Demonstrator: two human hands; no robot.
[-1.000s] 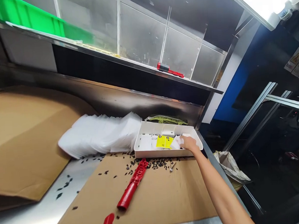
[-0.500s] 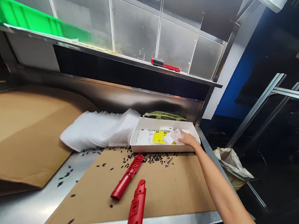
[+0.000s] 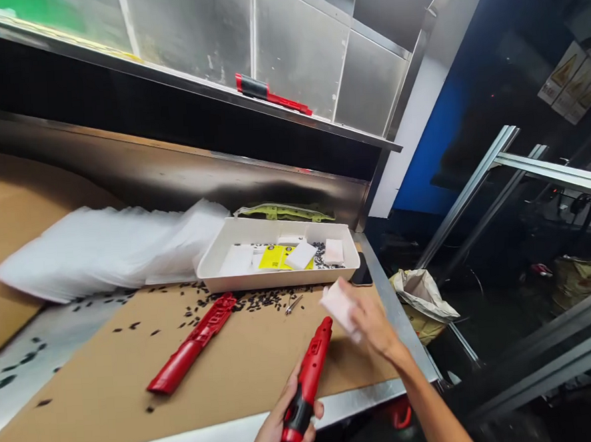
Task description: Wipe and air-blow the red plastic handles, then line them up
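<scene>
Head camera catches the left hand (image 3: pixel 281 435) clamped around a red plastic tool housing (image 3: pixel 309 373), while the right hand (image 3: pixel 374 323) pinches a white pad (image 3: pixel 338 310), with a white tray (image 3: pixel 259 281) just beyond that hand.

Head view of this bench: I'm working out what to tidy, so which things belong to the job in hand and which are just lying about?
Likely in use: left hand gripping a red plastic tool body; right hand holding a white pad; white tray.

Likely lying about: second red tool body; scattered black bits; small metal tool; bundle of white sheets; red item on shelf.
</scene>
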